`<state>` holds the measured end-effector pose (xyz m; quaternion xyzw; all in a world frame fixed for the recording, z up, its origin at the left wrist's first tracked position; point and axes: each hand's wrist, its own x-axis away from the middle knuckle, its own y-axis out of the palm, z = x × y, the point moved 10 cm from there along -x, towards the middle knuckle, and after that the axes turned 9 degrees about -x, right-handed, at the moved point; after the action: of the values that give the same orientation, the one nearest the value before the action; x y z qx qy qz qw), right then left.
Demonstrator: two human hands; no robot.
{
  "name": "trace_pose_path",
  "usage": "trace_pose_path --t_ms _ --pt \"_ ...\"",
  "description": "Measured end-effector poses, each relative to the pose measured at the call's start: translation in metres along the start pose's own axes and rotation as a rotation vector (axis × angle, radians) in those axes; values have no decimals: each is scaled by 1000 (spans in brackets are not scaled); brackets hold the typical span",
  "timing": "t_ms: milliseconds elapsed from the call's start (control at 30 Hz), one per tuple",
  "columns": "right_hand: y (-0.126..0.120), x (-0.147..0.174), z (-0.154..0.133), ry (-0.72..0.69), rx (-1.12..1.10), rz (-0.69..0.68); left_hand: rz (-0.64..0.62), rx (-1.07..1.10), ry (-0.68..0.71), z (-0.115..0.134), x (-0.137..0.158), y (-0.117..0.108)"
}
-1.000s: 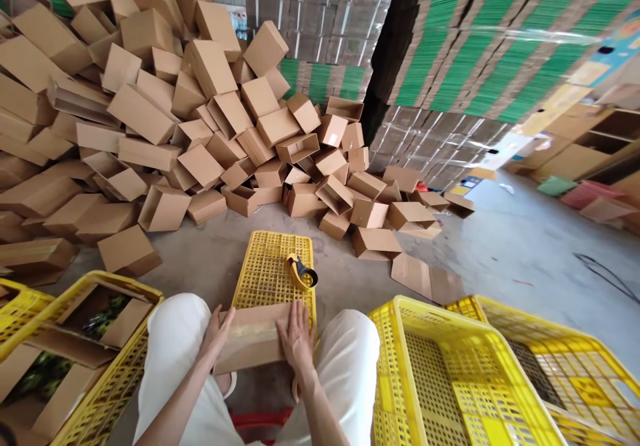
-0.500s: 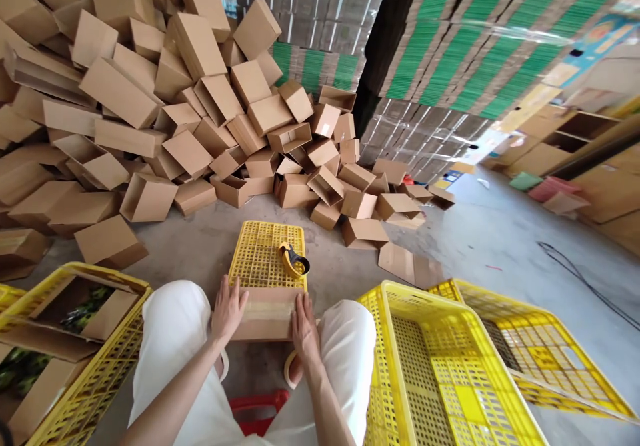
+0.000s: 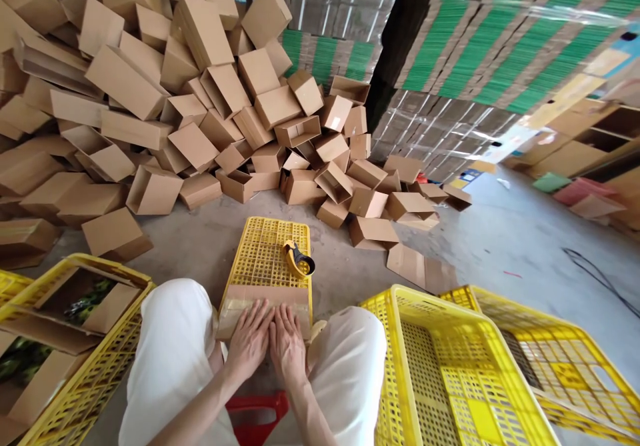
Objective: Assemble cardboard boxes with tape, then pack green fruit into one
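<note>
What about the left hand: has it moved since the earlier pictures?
Yes: judged against the yellow crate, the left hand has moved right, from the left end of the cardboard box toward its middle.

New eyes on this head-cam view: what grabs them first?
Probably the heap of brown boxes sprawling across the upper left and middle, with tall green-striped cardboard stacks at upper right. Then, low centre, the left hand and right hand side by side, flat on a brown box between the knees. Just beyond it, a yellow-and-black tape dispenser lies on a yellow crate.
</note>
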<state>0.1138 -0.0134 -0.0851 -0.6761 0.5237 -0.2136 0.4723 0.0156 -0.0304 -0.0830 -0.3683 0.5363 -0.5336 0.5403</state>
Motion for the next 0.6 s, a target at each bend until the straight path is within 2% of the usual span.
trace_pose_path --t_ms 167,300,467,600 --pt "-18 -3 12 85 6 15 62 -40 22 -5 3 -8" --pt "-28 -8 30 192 54 20 103 -87 -50 -29 6 -2" --pt "-25 -9 34 231 62 25 106 -103 -144 -54 2 7" --pt "-20 -7 30 247 71 19 101 -111 -206 -55 1 8"
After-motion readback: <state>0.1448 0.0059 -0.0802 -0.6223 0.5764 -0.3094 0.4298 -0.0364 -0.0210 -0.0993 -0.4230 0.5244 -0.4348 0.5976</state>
